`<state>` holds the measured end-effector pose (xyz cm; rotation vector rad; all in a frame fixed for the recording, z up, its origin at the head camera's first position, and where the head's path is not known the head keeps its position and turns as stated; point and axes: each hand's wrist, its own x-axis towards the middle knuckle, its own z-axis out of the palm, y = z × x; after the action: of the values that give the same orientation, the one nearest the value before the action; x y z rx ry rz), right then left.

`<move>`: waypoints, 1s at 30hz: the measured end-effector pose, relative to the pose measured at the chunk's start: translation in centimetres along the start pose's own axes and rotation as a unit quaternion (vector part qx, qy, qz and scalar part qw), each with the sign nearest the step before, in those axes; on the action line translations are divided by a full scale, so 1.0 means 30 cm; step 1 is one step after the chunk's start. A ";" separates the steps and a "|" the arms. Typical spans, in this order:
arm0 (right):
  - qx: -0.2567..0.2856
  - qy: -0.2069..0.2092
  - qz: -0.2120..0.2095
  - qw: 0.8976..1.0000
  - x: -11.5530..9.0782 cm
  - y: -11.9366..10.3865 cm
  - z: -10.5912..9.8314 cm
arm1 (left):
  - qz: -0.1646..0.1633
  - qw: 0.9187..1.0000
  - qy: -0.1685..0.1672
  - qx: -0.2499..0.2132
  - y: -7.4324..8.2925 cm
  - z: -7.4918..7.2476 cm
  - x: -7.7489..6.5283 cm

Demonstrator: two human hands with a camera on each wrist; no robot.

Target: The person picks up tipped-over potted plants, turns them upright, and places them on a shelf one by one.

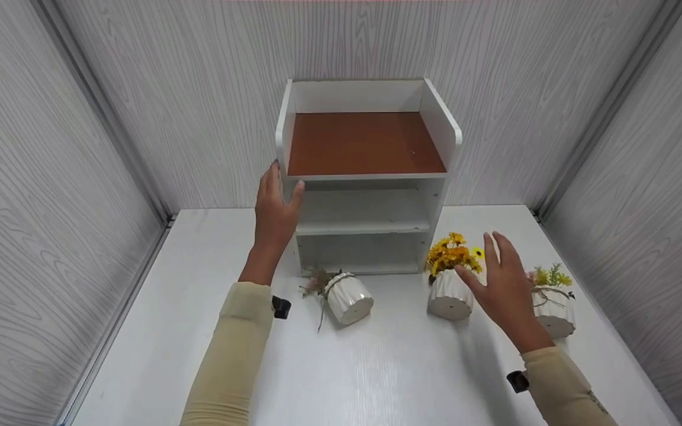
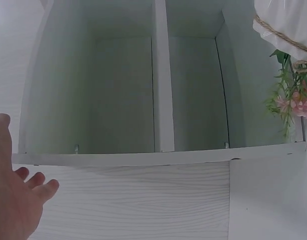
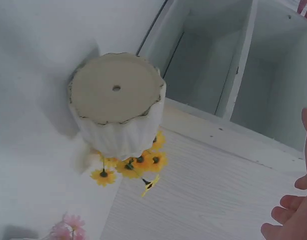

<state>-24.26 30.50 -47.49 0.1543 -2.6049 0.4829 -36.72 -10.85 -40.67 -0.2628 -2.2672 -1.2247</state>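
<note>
A small white shelf unit (image 1: 370,225) with a brown top (image 1: 364,142) stands against the back wall. Beside its left side my left hand (image 1: 276,210) is raised with fingers extended, holding nothing; whether it touches the side I cannot tell. My right hand (image 1: 504,287), fingers spread and nothing in them, hovers between two flower pots. One is a white ribbed pot with yellow flowers (image 3: 118,110), lying on its side with its base towards me. The other, a pot with pink and yellow-green flowers (image 1: 554,310), lies tipped at the right, partly behind the hand.
A third white pot (image 1: 350,299), tied with twine, lies on its side before the shelf unit, its pinkish flowers (image 2: 296,102) pointing left. All stand or lie on a white table (image 1: 364,373). Wood-grain walls (image 1: 80,177) enclose the left, back and right.
</note>
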 end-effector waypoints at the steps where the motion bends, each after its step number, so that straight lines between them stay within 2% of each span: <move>1: 0.002 0.000 0.008 1.000 -0.008 0.012 0.001 | 0.000 1.000 0.005 -0.005 -0.002 0.003 0.000; 7: 0.022 0.003 0.047 0.999 -0.056 0.093 0.008 | 0.007 0.999 0.029 -0.031 -0.019 0.020 0.002; 16: 0.032 -0.008 0.137 0.990 -0.131 0.228 0.025 | 0.002 0.995 0.035 -0.089 -0.037 0.033 0.010; 23: 0.016 -0.019 0.192 0.981 -0.183 0.323 0.042 | 0.011 0.994 0.054 -0.092 -0.036 0.044 0.019; 30: 0.023 -0.024 0.246 0.969 -0.217 0.411 0.042 | 0.010 0.994 0.061 -0.096 -0.035 0.046 0.026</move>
<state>-21.50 41.65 -55.47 -0.4825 -2.6709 0.7150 -38.31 -10.37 -41.59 -0.2728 -2.0421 -1.4105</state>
